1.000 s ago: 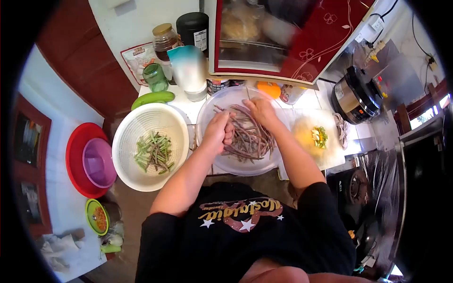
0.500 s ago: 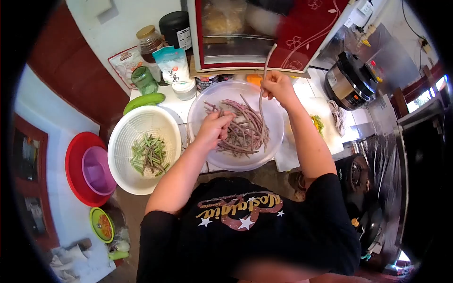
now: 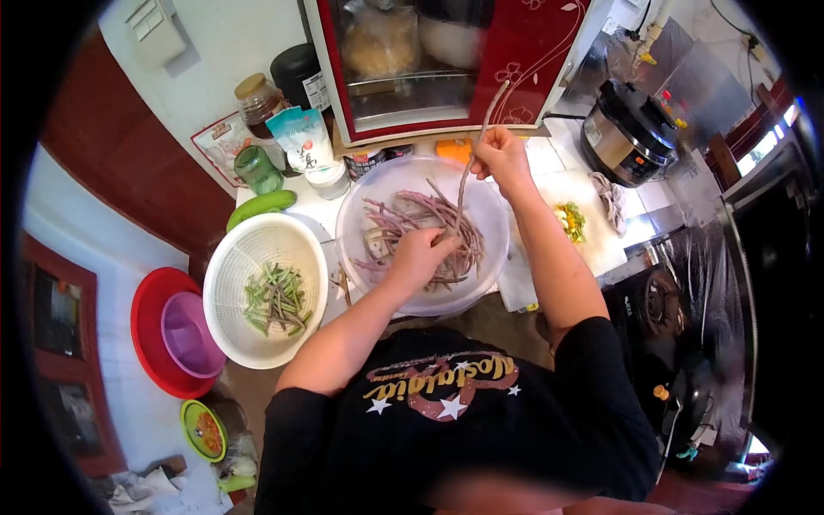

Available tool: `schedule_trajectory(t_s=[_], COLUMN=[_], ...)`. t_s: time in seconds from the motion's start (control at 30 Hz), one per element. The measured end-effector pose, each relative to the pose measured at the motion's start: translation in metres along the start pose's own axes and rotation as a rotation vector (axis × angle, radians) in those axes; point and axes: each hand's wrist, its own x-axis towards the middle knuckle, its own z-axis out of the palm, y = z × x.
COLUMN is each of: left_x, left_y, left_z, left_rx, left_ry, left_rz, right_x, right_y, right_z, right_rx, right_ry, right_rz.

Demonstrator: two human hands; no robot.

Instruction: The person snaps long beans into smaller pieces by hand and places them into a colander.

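Nearest, over a translucent plastic basin (image 3: 378, 184), the left hand (image 3: 421, 256) has its fingers bent at the lower end of a purple yard-long bean (image 3: 463, 189); whether they pinch it cannot be told. The right hand (image 3: 500, 159) has its grip closed on the same bean higher up, its upper end standing above the fingers. Beneath lies a loose heap of long beans (image 3: 425, 209), which seem to be the part left to handle.

Left of the basin, a white colander (image 3: 257, 236) holds short green and purplish bean pieces (image 3: 276, 299). These look like the finished portion, a modest pile next to what the basin holds, so the work appears well short of complete.

To the right, a cutting board (image 3: 601, 253) on the worktop (image 3: 318, 209) carries chopped yellow and green bits (image 3: 569, 221), apparently already prepared. Farther back stand a green glass jar (image 3: 257, 172) and an electric pressure cooker (image 3: 631, 133).
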Motion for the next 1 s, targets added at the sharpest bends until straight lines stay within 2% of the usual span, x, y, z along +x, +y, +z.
schedule_trajectory(t_s=[0.07, 0.1, 0.13, 0.17, 0.23, 0.3, 0.33, 0.37, 0.4, 0.43, 0.5, 0.53, 0.6, 0.63, 0.7, 0.73, 0.9, 0.97, 1.0], left_x=[-0.007, -0.012, -0.017, -0.022, -0.032, -0.033, -0.032, -0.031, -0.026, -0.023, -0.018, -0.013, 0.007, 0.013, 0.020, 0.020, 0.023, 0.026, 0.031], left_y=[0.003, 0.006, 0.012, 0.018, 0.036, 0.038, 0.040, 0.040, 0.027, 0.013, -0.012, -0.019, -0.025, -0.021, -0.010, -0.002, -0.012, -0.017, -0.025], left_z=[-0.001, -0.001, -0.002, -0.005, -0.011, -0.016, -0.019, -0.021, -0.023, -0.025, -0.029, -0.031, -0.037, -0.038, -0.033, -0.029, -0.021, -0.023, -0.024], left_rx=[0.102, 0.165, 0.228, 0.240, 0.468, 0.484, 0.489, 0.490, 0.438, 0.439, 0.766, 0.766, 0.152, 0.151, -0.470, -0.593, -0.535, -0.597, -0.604], left_ry=[0.063, 0.183, 0.299, 0.291, 0.406, 0.323, 0.290, 0.264, 0.103, 0.104, -0.210, -0.206, -0.013, -0.007, -0.099, -0.136, -0.142, 0.010, 0.024], left_rz=[0.032, 0.139, 0.249, 0.260, 0.751, 0.764, 0.755, 0.739, 0.593, 0.592, 0.216, 0.210, -0.228, -0.234, -0.293, -0.295, -0.318, -0.451, -0.442], right_x=[0.001, 0.001, 0.001, 0.001, 0.000, -0.002, -0.003, -0.002, -0.004, -0.006, -0.008, -0.009, -0.015, -0.019, -0.027, -0.028, -0.038, -0.038, -0.040], right_y=[0.007, 0.012, 0.017, 0.023, 0.036, 0.042, 0.043, 0.043, 0.036, 0.031, 0.028, 0.026, 0.019, 0.017, 0.017, 0.015, 0.024, 0.025, 0.025], right_z=[0.001, 0.003, 0.003, 0.003, 0.006, 0.004, 0.004, 0.003, 0.002, 0.002, 0.000, 0.000, 0.004, 0.008, 0.018, 0.022, 0.027, 0.029, 0.034], right_rx=[0.095, 0.104, 0.175, 0.247, 0.352, 0.352, 0.300, 0.305, 0.268, 0.230, 0.235, 0.239, 0.249, 0.257, 0.260, 0.265, 0.283, 0.373, 0.369], right_ry=[0.044, 0.047, 0.038, 0.032, 0.031, 0.124, 0.120, 0.124, 0.140, 0.154, 0.152, 0.155, 0.136, 0.122, 0.107, 0.102, 0.037, 0.022, 0.006], right_rz=[0.092, 0.086, 0.175, 0.261, 0.269, 0.354, 0.297, 0.293, 0.231, 0.172, 0.142, 0.114, 0.111, 0.110, 0.093, 0.069, 0.015, 0.023, 0.017])
